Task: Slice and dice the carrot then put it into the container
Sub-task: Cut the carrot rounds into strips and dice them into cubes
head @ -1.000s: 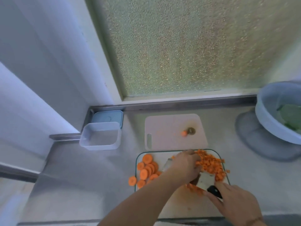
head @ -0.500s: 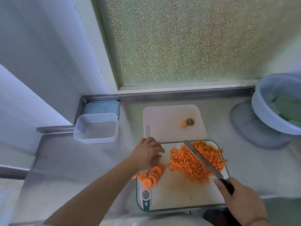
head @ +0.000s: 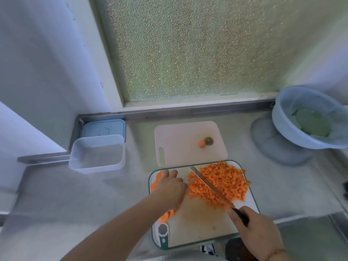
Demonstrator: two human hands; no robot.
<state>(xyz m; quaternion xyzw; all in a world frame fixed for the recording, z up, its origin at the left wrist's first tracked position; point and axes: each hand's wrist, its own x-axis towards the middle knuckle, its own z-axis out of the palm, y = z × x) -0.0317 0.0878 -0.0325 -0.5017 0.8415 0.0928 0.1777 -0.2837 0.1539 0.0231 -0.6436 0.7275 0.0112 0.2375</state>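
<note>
A heap of diced carrot (head: 224, 183) lies on the green-rimmed cutting board (head: 199, 225). Round carrot slices (head: 166, 215) lie along the board's left side. My left hand (head: 172, 187) rests on top of those slices, palm down, and hides most of them. My right hand (head: 259, 234) grips the black handle of a knife (head: 209, 185), whose blade lies over the diced heap. The clear plastic container (head: 97, 153) stands open at the left of the counter, with nothing in it.
A blue lid (head: 103, 129) lies behind the container. A second white board (head: 188, 142) beyond the near one carries two carrot ends (head: 206, 142). A blue bowl (head: 308, 117) with something green inside stands at the right. The counter edge runs just below the near board.
My left hand moved from the diced heap to the round slices on the left. The knife blade, earlier low by the heap's near side, now lies across the heap.
</note>
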